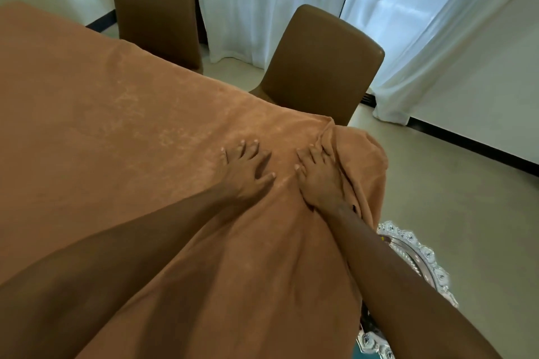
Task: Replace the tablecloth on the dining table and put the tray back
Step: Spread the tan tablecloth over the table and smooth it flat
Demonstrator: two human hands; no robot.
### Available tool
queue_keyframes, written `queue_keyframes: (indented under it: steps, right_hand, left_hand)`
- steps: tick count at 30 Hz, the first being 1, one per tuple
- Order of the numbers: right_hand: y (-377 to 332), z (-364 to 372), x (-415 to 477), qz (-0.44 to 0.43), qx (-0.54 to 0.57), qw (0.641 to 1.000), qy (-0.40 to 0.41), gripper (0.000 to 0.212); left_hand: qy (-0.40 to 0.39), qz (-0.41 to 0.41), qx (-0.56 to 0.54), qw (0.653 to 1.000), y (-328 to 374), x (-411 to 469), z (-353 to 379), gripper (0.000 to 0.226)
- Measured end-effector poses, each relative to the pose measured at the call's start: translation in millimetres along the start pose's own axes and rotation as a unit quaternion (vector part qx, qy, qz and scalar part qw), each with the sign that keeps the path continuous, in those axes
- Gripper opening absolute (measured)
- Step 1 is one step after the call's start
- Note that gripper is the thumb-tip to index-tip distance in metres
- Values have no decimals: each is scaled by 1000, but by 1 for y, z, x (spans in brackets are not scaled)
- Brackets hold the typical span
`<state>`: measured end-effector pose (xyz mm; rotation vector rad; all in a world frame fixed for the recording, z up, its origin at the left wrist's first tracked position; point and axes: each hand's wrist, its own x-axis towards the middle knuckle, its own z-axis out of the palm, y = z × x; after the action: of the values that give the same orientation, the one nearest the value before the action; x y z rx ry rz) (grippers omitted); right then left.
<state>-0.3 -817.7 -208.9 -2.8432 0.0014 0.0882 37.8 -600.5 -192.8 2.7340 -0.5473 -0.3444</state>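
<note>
Tan, velvety tablecloth [122, 102] lies over the whole dining table, which is hidden beneath it, and both my grips rest on it near the far right corner. My left grip [248, 167] is palm down with the fingers spread, pressing the cloth to the table. My right grip [319, 176] lies just beside it, fingers fairly straight and close together. Their tips touch a raised fold [335, 140] where the cloth bunches over the corner, and it pinches nothing that I can see. Below the corner the cloth hangs in loose pleats toward the floor. The ornate silver tray [423, 256] sits low to my right, off the table and half hidden behind my right forearm. I cannot tell what it rests on.

I judge that I am smoothing and squaring this corner. To do it well, I would keep the left grip planted as an anchor so the flat middle does not creep. The right should sweep outward over the edge, driving the fold off the table rather than back toward the centre. Light, even pressure suits this pile, which shows every drag mark. The brown padded chair [323, 61] stands close beyond the corner and could snag the drape. The tray should wait until the corner lies flat.
</note>
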Motion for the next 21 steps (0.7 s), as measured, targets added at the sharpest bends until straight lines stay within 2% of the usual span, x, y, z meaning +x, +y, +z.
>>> queue_keyframes:
  steps: [3,6,9,12,15,19,21]
  right_hand:
    - [36,-11,20,56,35,997,27,51]
    - [61,-23,29,63,66,995,29,58]
    - [86,-22,30,123,75,987,77,60]
    - [97,-28,32,105,166,977,85,51]
    - [104,-41,29,109,193,964,146,38]
    - [121,-58,18,226,198,918,257,31]
    - [119,-66,7,247,163,918,265,35]
  left_hand:
    - [-16,-19,41,999,13,17,8,73]
    - [-3,-19,73,997,11,25,14,71]
    - [8,-19,94,995,12,33,20,70]
    - [15,-18,100,995,14,39,23,71]
    - [15,-19,106,994,17,45,20,72]
    - [1,-12,99,995,22,56,11,71]
    - [-16,-15,96,995,23,60,10,72]
